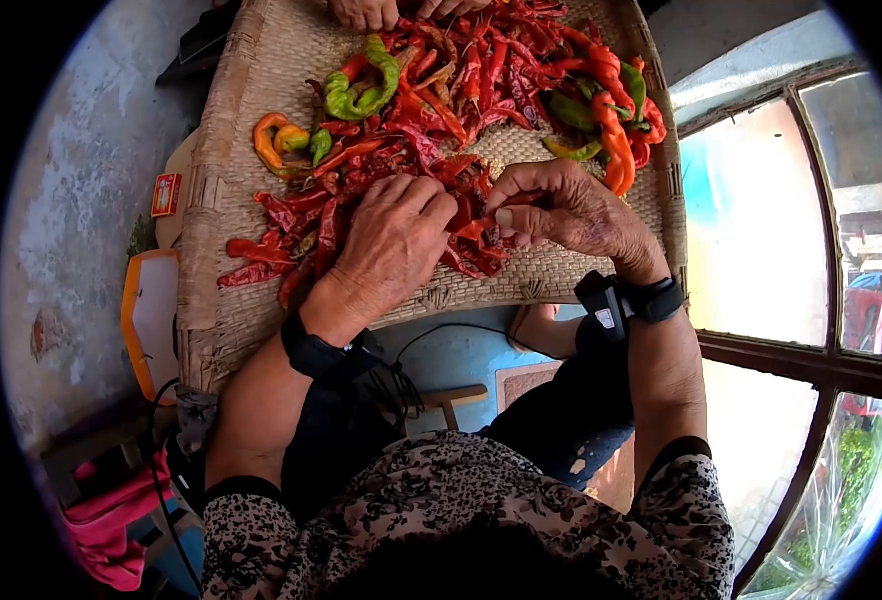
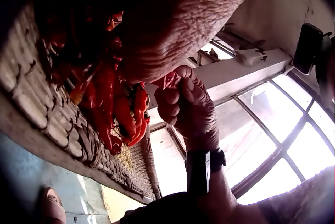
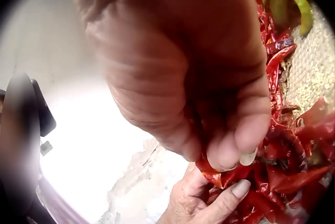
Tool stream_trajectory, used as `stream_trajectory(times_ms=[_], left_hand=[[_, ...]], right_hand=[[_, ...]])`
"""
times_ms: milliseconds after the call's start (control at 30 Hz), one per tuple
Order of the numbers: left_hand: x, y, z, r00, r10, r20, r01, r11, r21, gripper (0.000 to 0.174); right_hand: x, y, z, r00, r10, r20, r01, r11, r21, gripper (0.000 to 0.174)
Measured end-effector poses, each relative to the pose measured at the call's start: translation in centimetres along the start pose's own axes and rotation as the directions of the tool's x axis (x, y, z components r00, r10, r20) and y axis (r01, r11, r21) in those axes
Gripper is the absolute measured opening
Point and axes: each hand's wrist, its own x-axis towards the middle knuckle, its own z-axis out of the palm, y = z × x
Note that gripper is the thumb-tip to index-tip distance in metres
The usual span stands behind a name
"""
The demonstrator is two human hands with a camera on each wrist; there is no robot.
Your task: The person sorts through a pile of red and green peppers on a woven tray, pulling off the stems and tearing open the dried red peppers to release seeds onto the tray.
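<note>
My right hand [image 1: 571, 212] pinches a red chili pepper [image 1: 476, 228] between thumb and curled fingers, just above the front of the pile. Close beside it, my left hand [image 1: 393, 232] bends over the heap of dried red chilies [image 1: 421, 150]. In the right wrist view, the left thumb and fingers grip red chili pieces right under the right fingertips. The left wrist view shows a wrinkled red piece [image 2: 170, 81] in the right fingers; the left hand's own fingertips are hidden there. The pile lies on a woven tray [image 1: 226, 190].
Fresh green peppers [image 1: 363, 85] and an orange pepper [image 1: 279, 135] lie left of the heap, twisted red ones [image 1: 616, 130] to the right. Another person's hands [image 1: 366, 12] reach in at the far edge. A window [image 1: 761, 230] stands right; a small red box [image 1: 166, 194] sits left.
</note>
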Motion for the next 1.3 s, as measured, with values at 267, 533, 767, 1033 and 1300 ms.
stream_trajectory(times_ms=[267,533,767,1033,1300], left_hand=[[-0.3,-0.2,0.5,0.999,-0.033,0.002,0.032,0.999,0.036,0.022],[-0.4,-0.6,0.6,1.000,0.000,0.019,0.000,1.000,-0.017,0.016],[-0.3,-0.5,0.4,1.000,-0.009,0.007,0.009,1.000,-0.010,0.016],[0.0,-0.5,-0.3,0.995,-0.095,-0.003,0.095,0.995,0.030,0.022],[0.6,-0.3,-0.4,0.990,-0.108,-0.085,0.109,0.994,0.003,0.020]], right_hand=[[2.4,2.9,-2.5,0.677,-0.315,-0.666,0.559,0.808,0.186,0.066],[3.7,3.8,1.9,0.837,-0.525,-0.155,0.317,0.696,-0.645,0.025],[3.4,3.4,2.0,0.817,-0.563,-0.128,0.316,0.621,-0.718,0.018],[0.8,2.6,-1.6,0.939,-0.251,-0.234,0.174,0.936,-0.305,0.010],[3.1,3.3,-3.5,0.666,-0.482,-0.569,0.113,0.819,-0.562,0.061]])
